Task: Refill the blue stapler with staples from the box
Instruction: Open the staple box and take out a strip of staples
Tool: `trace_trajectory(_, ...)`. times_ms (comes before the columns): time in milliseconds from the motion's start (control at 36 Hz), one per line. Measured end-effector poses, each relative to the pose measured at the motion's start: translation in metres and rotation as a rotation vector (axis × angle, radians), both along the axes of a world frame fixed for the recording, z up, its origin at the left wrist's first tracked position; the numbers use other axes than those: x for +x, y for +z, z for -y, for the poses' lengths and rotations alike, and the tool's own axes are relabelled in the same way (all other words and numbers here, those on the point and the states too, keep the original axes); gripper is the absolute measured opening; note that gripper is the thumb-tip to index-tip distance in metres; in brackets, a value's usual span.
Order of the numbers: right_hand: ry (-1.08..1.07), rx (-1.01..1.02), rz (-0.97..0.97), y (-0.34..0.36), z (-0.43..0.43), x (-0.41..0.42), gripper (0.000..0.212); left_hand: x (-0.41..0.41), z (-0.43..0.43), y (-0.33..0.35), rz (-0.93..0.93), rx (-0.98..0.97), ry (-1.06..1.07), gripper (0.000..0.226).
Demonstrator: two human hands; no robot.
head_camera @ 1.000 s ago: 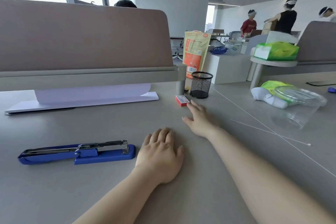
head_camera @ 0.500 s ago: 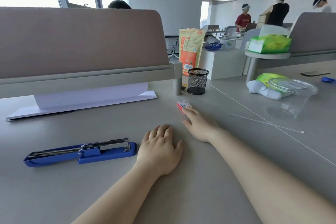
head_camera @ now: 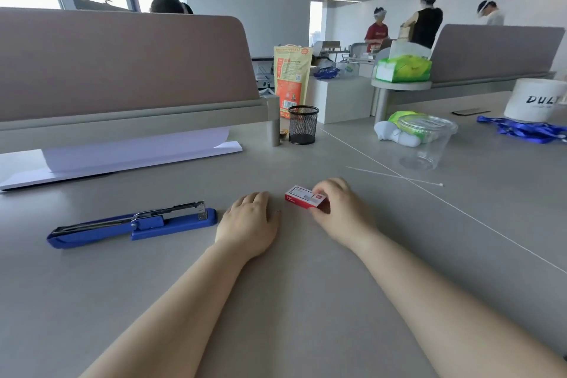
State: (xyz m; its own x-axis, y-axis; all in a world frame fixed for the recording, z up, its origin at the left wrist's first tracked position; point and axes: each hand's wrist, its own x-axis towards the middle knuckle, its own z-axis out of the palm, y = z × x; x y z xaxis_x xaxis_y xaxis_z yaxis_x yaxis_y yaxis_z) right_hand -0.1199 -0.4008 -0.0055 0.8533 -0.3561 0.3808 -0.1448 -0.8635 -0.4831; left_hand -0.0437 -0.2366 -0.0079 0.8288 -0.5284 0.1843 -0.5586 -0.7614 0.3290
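The blue stapler [head_camera: 132,224] lies flat on the grey desk at the left, opened out with its metal staple track showing. My left hand [head_camera: 250,224] rests palm down just right of it, holding nothing. The small red and white staple box [head_camera: 303,196] sits on the desk beside my left hand. My right hand [head_camera: 340,212] grips the box's right end between thumb and fingers.
A white paper stack [head_camera: 122,156] lies under the desk divider [head_camera: 122,64]. Behind stand a black mesh pen cup [head_camera: 303,124] and an orange pouch [head_camera: 291,80]. A clear plastic cup [head_camera: 426,141], a thin white stick [head_camera: 395,175] and blue lanyards [head_camera: 521,129] sit at the right.
My right hand has closed on the staple box and pulled it back toward me, next to my left hand. The left hand stays flat on the desk.
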Motion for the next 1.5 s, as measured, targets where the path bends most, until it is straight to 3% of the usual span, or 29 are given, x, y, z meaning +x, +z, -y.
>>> trace_trajectory(111,-0.022,0.182,-0.021,-0.004,0.008,0.007,0.048,0.001,0.004,0.003,-0.01,-0.042,-0.07,0.057)
trace_trajectory(556,0.097,0.263,-0.008,-0.008,0.013,0.011,0.046,0.005,0.009,0.001,0.052,-0.07,-0.189,0.05)
trace_trajectory(861,0.273,0.459,-0.043,-0.003,0.021,0.004,0.058,0.011,0.009,-0.004,0.065,-0.106,-0.223,0.046)
trace_trajectory(1083,0.329,0.395,-0.062,-0.001,0.024,0.004,0.057,0.014,0.003,-0.001,-0.007,-0.23,-0.32,0.041)
trace_trajectory(1500,0.295,0.295,-0.04,0.001,0.036,0.001,0.051,0.019,0.002,-0.002,0.043,-0.343,-0.304,0.041)
